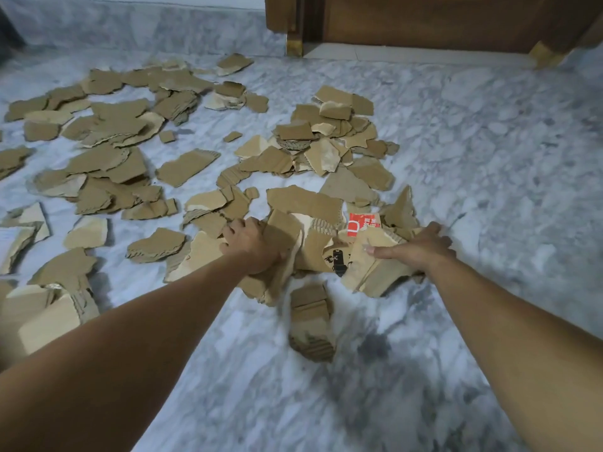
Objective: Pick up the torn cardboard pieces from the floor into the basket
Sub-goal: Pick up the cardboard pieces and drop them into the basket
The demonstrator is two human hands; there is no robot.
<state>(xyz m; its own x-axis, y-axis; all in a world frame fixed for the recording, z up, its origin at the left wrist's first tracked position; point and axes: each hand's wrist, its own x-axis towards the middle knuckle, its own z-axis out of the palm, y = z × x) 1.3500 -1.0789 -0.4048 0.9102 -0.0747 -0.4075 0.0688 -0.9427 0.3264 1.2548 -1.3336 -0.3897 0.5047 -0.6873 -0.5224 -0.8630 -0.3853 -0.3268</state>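
Observation:
Several torn brown cardboard pieces lie scattered over the marble floor [473, 132]. Between my hands sits a bunched heap of cardboard pieces [323, 236], one piece bearing a red label [359, 224]. My left hand [251, 246] grips the heap's left side, fingers curled around pieces. My right hand [414, 246] presses on the heap's right side, thumb on top and fingers behind. One piece [310, 318] lies blurred just below the heap. No basket is in view.
More cardboard pieces spread across the left [107, 125] and the middle far side [332, 135]. A wooden piece of furniture [424, 21] stands at the back right. Bare marble floor lies to the right and in front of me.

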